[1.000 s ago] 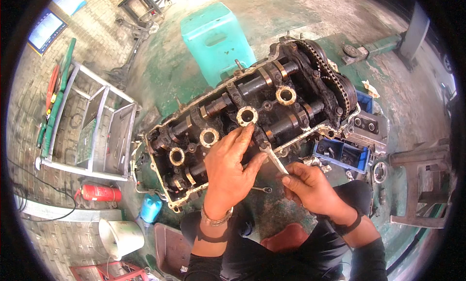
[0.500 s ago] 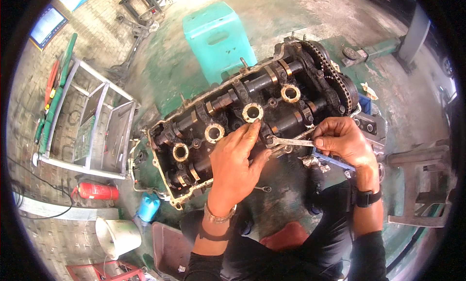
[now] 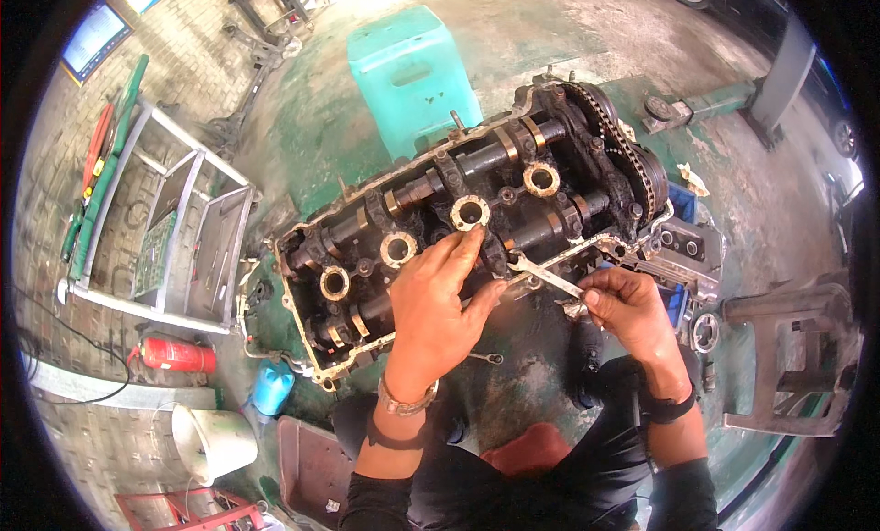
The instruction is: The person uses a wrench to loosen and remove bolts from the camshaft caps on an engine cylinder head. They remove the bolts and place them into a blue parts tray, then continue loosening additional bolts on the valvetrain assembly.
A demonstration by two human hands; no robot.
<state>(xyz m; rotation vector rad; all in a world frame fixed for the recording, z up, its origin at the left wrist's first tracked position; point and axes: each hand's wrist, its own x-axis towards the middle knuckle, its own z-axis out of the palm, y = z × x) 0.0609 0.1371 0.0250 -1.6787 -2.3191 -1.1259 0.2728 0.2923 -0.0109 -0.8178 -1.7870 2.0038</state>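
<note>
Along the near edge of the cylinder head (image 3: 507, 197), right of its middle, we hold a steel wrench (image 3: 550, 276) with our right hand (image 3: 632, 311), its thumb and forefinger pinched together on the outer end. The wrench slants from just inside that edge out over the green floor (image 3: 536, 375); whether its inner end sits on a bolt we cannot tell. Our left hand (image 3: 438, 288) reaches across the same edge, thumb and forefinger apart, a fingertip at the third pale ring (image 3: 458, 210) from the left end. Between the near edge and our knees, floor shows below the wrench, giving room around its outer end, and the ring end of a second wrench (image 3: 489, 358) rests there. Beyond the far edge, a turquoise plastic stool (image 3: 412, 82) stands close by. A timing chain (image 3: 619, 150) runs along the right end; off the right near corner, a blue tray (image 3: 676, 304) takes up room beside our right hand.
</note>
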